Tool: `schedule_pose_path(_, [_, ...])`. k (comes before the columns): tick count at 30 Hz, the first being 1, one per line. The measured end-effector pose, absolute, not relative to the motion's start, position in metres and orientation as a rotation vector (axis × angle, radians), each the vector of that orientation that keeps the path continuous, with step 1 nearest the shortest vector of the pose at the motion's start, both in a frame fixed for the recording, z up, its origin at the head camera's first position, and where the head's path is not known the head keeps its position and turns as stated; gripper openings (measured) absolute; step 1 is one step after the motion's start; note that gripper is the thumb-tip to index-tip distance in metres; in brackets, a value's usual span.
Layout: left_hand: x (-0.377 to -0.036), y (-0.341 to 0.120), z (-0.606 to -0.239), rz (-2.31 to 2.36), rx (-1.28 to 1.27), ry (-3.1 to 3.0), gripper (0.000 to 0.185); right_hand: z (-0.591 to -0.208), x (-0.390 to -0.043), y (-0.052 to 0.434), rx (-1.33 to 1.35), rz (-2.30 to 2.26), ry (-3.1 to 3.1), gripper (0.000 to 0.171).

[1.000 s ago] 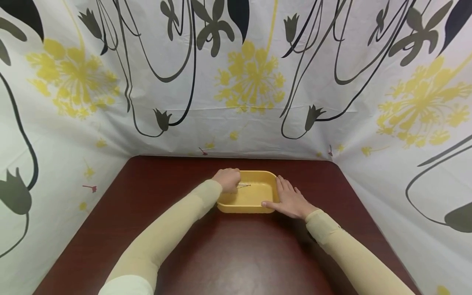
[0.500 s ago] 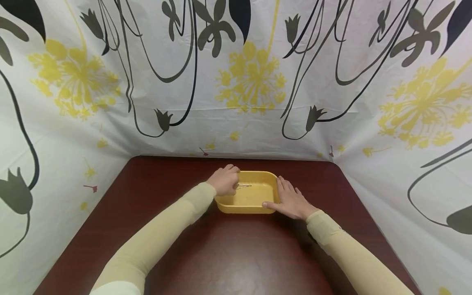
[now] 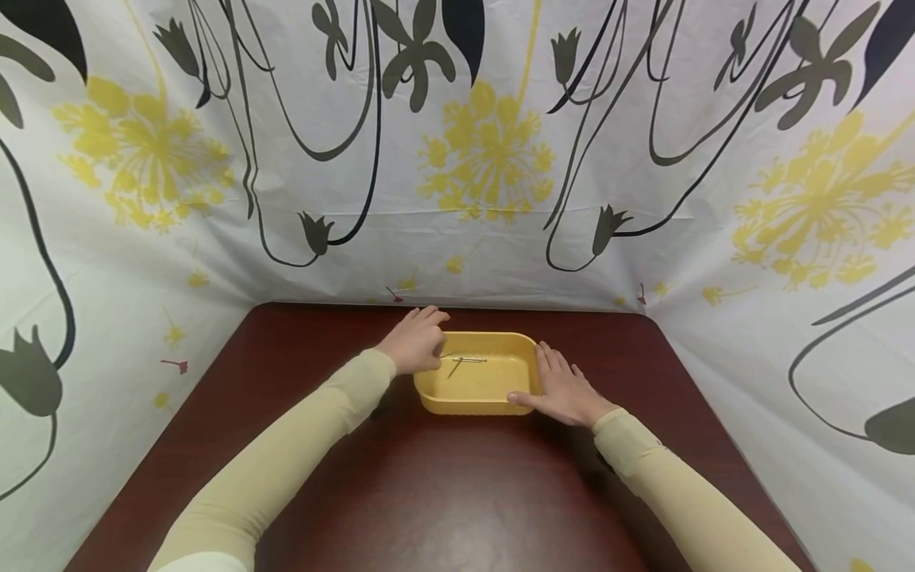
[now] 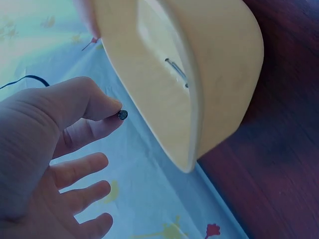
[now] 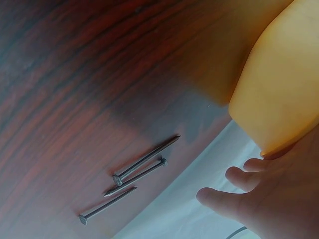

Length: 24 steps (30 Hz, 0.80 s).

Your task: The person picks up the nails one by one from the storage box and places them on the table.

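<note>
The left hand (image 3: 418, 340) hovers at the left rim of the yellow tray (image 3: 480, 395), thumb and forefinger pinching a nail (image 4: 122, 115) whose head shows between the fingers (image 4: 97, 107); the other fingers are loosely spread. The tray sits on the dark red surface (image 3: 457, 492) and holds two nails (image 3: 465, 361) lying on its floor. The right hand (image 3: 566, 391) lies flat against the tray's right wall, fingers straight and released. Beside that hand, three more nails (image 5: 132, 177) lie together on the surface, outside the tray.
</note>
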<state>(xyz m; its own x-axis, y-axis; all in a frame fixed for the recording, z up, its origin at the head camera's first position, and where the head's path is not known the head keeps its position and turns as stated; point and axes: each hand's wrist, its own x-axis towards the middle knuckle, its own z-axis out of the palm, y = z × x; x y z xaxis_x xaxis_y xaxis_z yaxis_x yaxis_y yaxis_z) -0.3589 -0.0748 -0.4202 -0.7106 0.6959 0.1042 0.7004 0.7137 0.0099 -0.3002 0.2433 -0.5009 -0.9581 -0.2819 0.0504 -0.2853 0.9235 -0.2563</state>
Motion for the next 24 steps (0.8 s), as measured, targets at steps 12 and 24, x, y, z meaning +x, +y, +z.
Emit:
schedule_pose_path(12, [-0.361, -0.103, -0.421, -0.084, -1.072, -2.852, 0.03, -0.499, -0.299, 0.244, 0.456, 0.43, -3.062, 0.125])
schedule_pose_path(24, [-0.369, -0.15, -0.43, -0.11, -0.977, -2.912, 0.032, -0.5, -0.301, 0.244, 0.446, 0.426, -3.066, 0.126])
